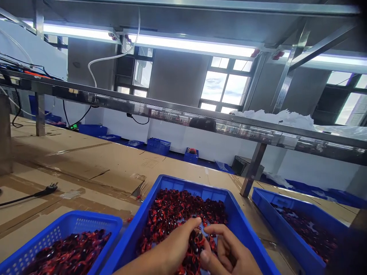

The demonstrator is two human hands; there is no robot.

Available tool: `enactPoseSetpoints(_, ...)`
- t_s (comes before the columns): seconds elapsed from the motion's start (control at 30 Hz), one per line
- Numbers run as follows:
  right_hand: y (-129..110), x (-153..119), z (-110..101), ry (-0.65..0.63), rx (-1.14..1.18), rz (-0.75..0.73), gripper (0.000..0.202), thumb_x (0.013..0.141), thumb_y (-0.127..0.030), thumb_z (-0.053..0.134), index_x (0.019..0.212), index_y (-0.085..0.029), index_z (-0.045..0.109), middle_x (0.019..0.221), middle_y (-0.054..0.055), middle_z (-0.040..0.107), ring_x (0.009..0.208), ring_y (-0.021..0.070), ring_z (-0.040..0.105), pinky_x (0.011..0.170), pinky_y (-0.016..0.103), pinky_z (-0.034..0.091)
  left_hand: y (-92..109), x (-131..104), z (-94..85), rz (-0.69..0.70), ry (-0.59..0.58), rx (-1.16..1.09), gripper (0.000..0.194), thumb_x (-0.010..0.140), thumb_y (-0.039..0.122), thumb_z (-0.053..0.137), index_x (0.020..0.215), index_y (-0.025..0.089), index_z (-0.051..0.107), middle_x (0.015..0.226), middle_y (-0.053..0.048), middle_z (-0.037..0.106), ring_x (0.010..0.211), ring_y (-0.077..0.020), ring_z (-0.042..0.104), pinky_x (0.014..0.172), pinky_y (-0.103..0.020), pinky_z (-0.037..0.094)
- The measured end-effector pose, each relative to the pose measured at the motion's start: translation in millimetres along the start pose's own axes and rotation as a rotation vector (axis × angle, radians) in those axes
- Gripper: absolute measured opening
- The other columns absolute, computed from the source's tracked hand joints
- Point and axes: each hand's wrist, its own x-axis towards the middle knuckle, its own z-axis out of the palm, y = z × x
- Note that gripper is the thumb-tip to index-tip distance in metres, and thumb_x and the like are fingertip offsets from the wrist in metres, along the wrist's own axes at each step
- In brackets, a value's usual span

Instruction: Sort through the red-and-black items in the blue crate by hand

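Both your hands meet over the middle blue plastic bin (237, 221) at the bench's near edge: your left hand (174, 244) and right hand (229, 248) pinch one small red-and-black part (197, 238), seemingly a clip. Most parts remain heaped in it; the blue mesh basket (86, 225) at left is partly filled.

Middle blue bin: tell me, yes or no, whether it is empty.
No, the middle blue bin holds a heap of red-and-black parts, and both hands are in it.
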Motion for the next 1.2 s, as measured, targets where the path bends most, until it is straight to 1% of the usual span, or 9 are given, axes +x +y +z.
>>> enactPoseSetpoints(0.1, 2, -2, -6, -0.147, -0.590, -0.122, 0.045, 0.084, -0.045, 0.057, 0.123, -0.023, 0.057, 0.057, -0.004, 0.033, 0.055, 0.0122, 0.031, 0.058, 0.025, 0.023, -7, -2, 1.9, 0.061, -0.047, 0.077, 0.062, 0.096, 0.050, 0.024, 0.063, 0.011, 0.058, 0.066, -0.007, 0.053, 0.061, -0.0113, 0.048, 0.066, -0.022, 0.037)
enactPoseSetpoints(0.2, 1, -4, -8, -0.166, -0.688, -0.113, 0.035, 0.088, -0.047, 0.051, 0.110, -0.022, 0.062, 0.058, -0.003, 0.036, 0.058, 0.0135, 0.036, 0.060, 0.026, 0.028, -10, -2, -0.7, -0.010, 0.006, 0.271, 0.066, 0.089, 0.066, 0.025, 0.070, 0.013, 0.061, 0.065, -0.006, 0.051, 0.054, -0.0138, 0.045, 0.054, -0.024, 0.031)
enactPoseSetpoints(0.33, 0, -2, 0, -0.061, 0.143, 0.102, 0.038, 0.081, -0.053, 0.061, 0.078, -0.015, 0.057, 0.059, -0.001, 0.048, 0.050, 0.0087, 0.038, 0.049, 0.023, 0.028, -8, -2, -2.7, -0.057, -0.029, 0.267, 0.065, 0.086, 0.068, 0.024, 0.073, 0.015, 0.059, 0.064, -0.005, 0.050, 0.045, -0.0134, 0.042, 0.045, -0.021, 0.020)
enactPoseSetpoints(0.43, 1, 1, 1, -0.084, 0.642, 0.287, 0.036, 0.077, -0.052, 0.059, 0.083, -0.018, 0.047, 0.051, -0.004, 0.047, 0.034, 0.0042, 0.020, 0.034, 0.018, 0.014, -5, -4, 0.3, -0.032, -0.051, 0.271, 0.063, 0.089, 0.061, 0.021, 0.074, 0.014, 0.060, 0.063, -0.006, 0.051, 0.045, -0.0125, 0.043, 0.046, -0.021, 0.027)
enactPoseSetpoints(0.63, -1, 0, -10, -0.195, 1.016, 0.421, 0.029, 0.080, -0.044, 0.057, 0.090, -0.019, 0.046, 0.051, -0.006, 0.043, 0.032, 0.0033, 0.018, 0.030, 0.016, 0.013, -5, -5, 2.5, -0.034, -0.077, 0.296, 0.061, 0.092, 0.056, 0.019, 0.077, 0.012, 0.058, 0.064, -0.006, 0.051, 0.045, -0.0106, 0.042, 0.043, -0.020, 0.029)
enactPoseSetpoints(0.87, -8, -1, -9, -0.259, 1.188, 0.407, 0.021, 0.081, -0.034, 0.059, 0.090, -0.016, 0.054, 0.051, -0.004, 0.044, 0.032, 0.0031, 0.020, 0.029, 0.015, 0.017, -4, -1, -1.1, -0.063, -0.094, 0.243, 0.060, 0.092, 0.060, 0.020, 0.081, 0.014, 0.057, 0.067, -0.006, 0.051, 0.046, -0.0110, 0.045, 0.036, -0.017, 0.029)
enactPoseSetpoints(0.97, -11, -1, -9, -0.299, 1.249, 0.362, 0.030, 0.082, -0.047, 0.056, 0.083, -0.019, 0.045, 0.055, -0.004, 0.042, 0.032, 0.0051, 0.022, 0.028, 0.016, 0.018, -3, -3, -0.5, -0.038, -0.084, 0.201, 0.063, 0.092, 0.062, 0.018, 0.083, 0.014, 0.058, 0.068, -0.005, 0.049, 0.046, -0.0101, 0.044, 0.035, -0.016, 0.027)
enactPoseSetpoints(1.1, -11, -2, -8, -0.205, 0.812, 0.273, 0.054, 0.084, -0.067, 0.049, 0.072, -0.019, 0.028, 0.055, -0.005, 0.033, 0.037, 0.0056, 0.018, 0.030, 0.017, 0.011, -4, -3, -1.7, 0.012, -0.106, 0.129, 0.062, 0.088, 0.070, 0.024, 0.087, 0.017, 0.056, 0.067, -0.002, 0.046, 0.047, -0.0101, 0.042, 0.032, -0.016, 0.027)
enactPoseSetpoints(1.2, -9, -4, -7, -0.073, 0.393, 0.057, 0.045, 0.078, -0.054, 0.068, 0.075, -0.016, 0.043, 0.053, -0.007, 0.031, 0.047, 0.0060, 0.028, 0.046, 0.018, 0.024, -5, 0, -2.4, 0.066, -0.102, 0.088, 0.060, 0.086, 0.073, 0.027, 0.086, 0.018, 0.052, 0.066, -0.002, 0.046, 0.047, -0.0099, 0.041, 0.031, -0.016, 0.028)
